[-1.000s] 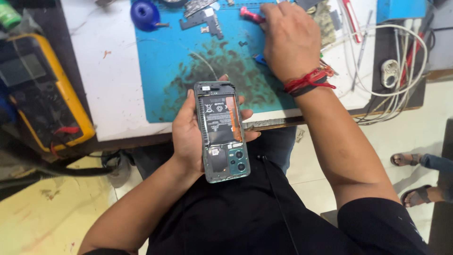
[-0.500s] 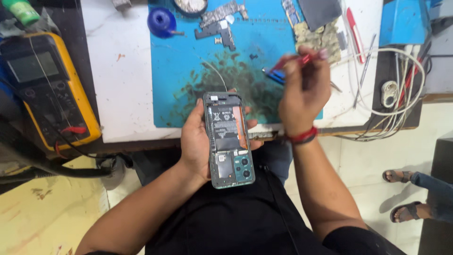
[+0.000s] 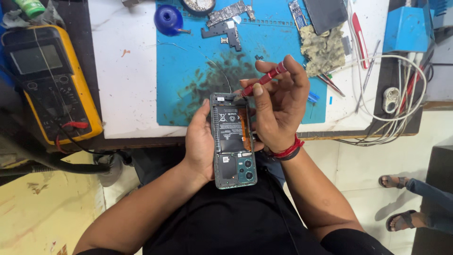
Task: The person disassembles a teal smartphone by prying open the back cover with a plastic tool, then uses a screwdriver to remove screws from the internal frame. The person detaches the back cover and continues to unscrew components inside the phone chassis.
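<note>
- Head view: the left hand [image 3: 200, 146] cups an opened phone [image 3: 232, 140] from below and from its left side, fingers wrapped around the edge. The phone is over the person's lap, just in front of the tabletop [image 3: 127, 85] edge.
- The long axis of the phone runs away from the body: the camera end is near the body, the other end points to the blue mat [image 3: 198, 71].
- The right hand [image 3: 278, 106] is beside the phone on its right. Its fingers are pressed together around a red screwdriver [image 3: 262, 80], which is tilted, with the tip down at the far right corner of the phone. This hand is the nearer one to that corner.
- The tip itself is too small to make out, so I cannot tell if it sits in a screw.
- The left palm is hidden under the phone.
- On the mat lie small dark phone parts [image 3: 225, 21]; a yellow multimeter [image 3: 49, 80] lies at the left, white cables [image 3: 396, 94] at the right.
- Another person's sandalled feet [image 3: 394, 200] are cut off at the right edge.
</note>
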